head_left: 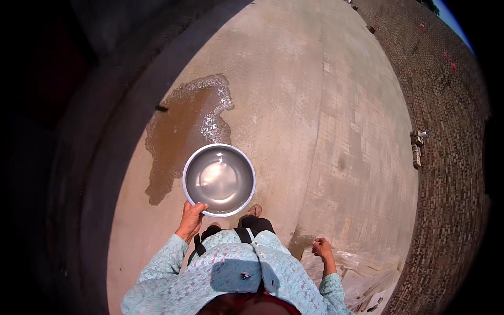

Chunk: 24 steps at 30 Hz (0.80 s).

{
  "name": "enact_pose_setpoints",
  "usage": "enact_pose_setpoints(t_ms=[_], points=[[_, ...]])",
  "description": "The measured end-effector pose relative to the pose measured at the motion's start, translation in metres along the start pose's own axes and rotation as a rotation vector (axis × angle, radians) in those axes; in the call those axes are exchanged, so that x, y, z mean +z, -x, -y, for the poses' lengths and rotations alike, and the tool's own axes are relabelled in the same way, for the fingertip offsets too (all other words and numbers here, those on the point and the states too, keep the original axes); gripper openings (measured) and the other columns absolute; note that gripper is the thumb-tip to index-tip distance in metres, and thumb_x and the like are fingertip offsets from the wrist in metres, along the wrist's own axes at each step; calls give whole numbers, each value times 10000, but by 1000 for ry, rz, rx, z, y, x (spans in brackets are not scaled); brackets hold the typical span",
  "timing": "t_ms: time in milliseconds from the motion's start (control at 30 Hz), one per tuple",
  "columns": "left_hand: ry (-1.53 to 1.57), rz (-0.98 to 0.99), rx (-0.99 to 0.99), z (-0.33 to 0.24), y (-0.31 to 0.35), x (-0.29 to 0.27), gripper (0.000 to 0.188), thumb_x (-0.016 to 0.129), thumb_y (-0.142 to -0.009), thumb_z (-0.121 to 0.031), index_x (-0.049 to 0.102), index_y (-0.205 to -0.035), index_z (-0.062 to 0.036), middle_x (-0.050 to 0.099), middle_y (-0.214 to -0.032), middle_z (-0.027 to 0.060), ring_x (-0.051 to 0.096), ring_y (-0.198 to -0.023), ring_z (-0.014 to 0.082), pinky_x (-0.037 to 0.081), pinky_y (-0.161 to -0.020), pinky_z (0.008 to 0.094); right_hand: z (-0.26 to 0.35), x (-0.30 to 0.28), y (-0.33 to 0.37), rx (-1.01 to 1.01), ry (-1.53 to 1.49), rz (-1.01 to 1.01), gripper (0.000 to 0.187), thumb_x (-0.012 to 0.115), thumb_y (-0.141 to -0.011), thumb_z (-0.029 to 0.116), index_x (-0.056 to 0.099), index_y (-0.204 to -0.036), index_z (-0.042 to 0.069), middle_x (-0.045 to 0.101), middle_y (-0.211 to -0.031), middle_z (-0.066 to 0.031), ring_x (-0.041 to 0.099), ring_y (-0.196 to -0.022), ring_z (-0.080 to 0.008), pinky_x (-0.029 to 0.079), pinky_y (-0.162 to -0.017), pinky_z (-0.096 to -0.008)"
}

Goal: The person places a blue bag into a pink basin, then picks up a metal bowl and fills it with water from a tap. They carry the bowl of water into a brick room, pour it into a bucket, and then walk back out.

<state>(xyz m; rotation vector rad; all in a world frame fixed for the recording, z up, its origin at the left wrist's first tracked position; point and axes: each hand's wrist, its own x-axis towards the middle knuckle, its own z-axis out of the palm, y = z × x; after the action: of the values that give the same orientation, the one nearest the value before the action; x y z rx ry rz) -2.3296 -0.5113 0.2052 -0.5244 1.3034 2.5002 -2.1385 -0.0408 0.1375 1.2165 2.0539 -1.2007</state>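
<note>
My left hand [191,219] grips the near left rim of a round metal basin [245,176], thumb over the edge. The basin is held out in front of my legs with its mouth facing up. Sunlight gleams on its inside; it looks to hold clear water, though the level is hard to read. Out to the right side, my right hand [322,248] hangs apart from the basin, fingers curled in and nothing visible in them.
A wet puddle [181,123] spreads over the concrete floor [278,100] beyond the basin. Crumpled plastic sheeting [362,273] lies at the lower right. Along the right runs a brick wall [446,184], with a few small items [417,149] at its foot. Deep shade covers the left.
</note>
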Motion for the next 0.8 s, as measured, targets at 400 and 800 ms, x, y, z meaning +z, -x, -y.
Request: enact_pose_setpoints(t_ms=[400, 800], points=[[143, -175, 125, -50, -197, 116, 351, 501, -697, 27, 477, -1047, 32, 545, -923, 81, 544, -834, 192, 460, -801, 374, 163, -86, -236, 5, -131, -129, 260, 525, -803, 162, 450, -1017, 36, 562, -699, -98, 581, -536, -186, 490, -452, -312], [143, -184, 38, -87, -407, 203, 344, 513, -704, 42, 484, -1045, 14, 540, -889, 52, 541, -795, 138, 463, -774, 303, 722, -69, -308, -988, 441, -32, 329, 556, -816, 206, 468, -1074, 22, 591, -737, -168, 577, -712, -298, 449, -637, -365]])
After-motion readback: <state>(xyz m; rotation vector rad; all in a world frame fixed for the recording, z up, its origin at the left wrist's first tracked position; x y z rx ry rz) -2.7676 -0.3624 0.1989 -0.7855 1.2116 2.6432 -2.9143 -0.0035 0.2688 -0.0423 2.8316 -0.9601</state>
